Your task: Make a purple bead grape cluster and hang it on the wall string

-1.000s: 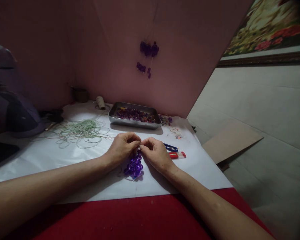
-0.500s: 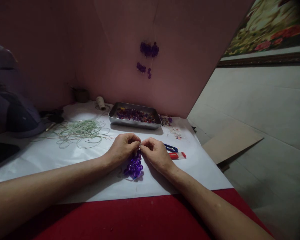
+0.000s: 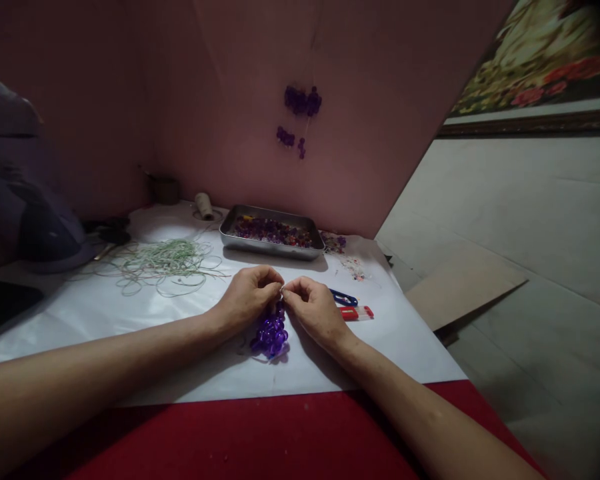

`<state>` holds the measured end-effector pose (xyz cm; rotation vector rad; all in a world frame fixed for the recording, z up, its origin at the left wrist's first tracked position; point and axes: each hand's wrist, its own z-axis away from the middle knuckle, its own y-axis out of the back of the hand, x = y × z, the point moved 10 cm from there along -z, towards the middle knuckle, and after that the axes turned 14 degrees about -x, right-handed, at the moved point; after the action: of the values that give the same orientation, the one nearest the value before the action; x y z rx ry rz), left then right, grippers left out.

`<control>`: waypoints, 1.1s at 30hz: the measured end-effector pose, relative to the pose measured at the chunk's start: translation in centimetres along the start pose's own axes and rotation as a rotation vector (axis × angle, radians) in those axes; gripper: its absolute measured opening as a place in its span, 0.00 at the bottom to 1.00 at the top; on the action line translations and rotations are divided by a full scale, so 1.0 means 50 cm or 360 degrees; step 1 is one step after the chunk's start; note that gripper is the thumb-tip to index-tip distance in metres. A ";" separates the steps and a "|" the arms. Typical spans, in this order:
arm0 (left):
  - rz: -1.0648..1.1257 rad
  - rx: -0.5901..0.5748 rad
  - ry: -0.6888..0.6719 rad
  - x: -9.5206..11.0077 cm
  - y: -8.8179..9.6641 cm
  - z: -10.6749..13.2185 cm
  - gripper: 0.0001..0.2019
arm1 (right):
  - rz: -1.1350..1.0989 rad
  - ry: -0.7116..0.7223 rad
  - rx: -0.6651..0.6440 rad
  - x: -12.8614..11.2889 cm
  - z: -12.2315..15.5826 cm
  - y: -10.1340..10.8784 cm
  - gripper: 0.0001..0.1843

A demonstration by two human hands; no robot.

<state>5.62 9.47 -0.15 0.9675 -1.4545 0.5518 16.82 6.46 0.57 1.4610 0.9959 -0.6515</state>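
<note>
A bunch of shiny purple beads dangles just above the white table covering, below my fingertips. My left hand is closed in a pinch at the top end of this bunch. Fingertip to fingertip with it, my right hand pinches too. A tiny pale bit shows between the two hands, too small to name. Close behind my right hand lie a dark blue cutter and a red cutter with a clear end, both partly covered by the hand.
Behind my hands stands a metal tray of mixed beads. Tangled green cord spreads at left, with a thread spool beyond it. Loose beads lie at right. Purple bead clusters hang before the pink wall.
The whole view has shifted slightly, so everything sits a little further right. Both hands keep their pinch, and the bead bunch hangs as before.
</note>
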 end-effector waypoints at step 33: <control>0.0079 0.0055 0.0006 0.003 0.008 0.005 0.06 | -0.0060 0.0035 -0.0025 0.002 -0.003 -0.002 0.05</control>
<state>5.17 9.44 0.05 0.9588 -1.4731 0.6163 16.78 6.62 0.44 1.4412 1.0457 -0.6548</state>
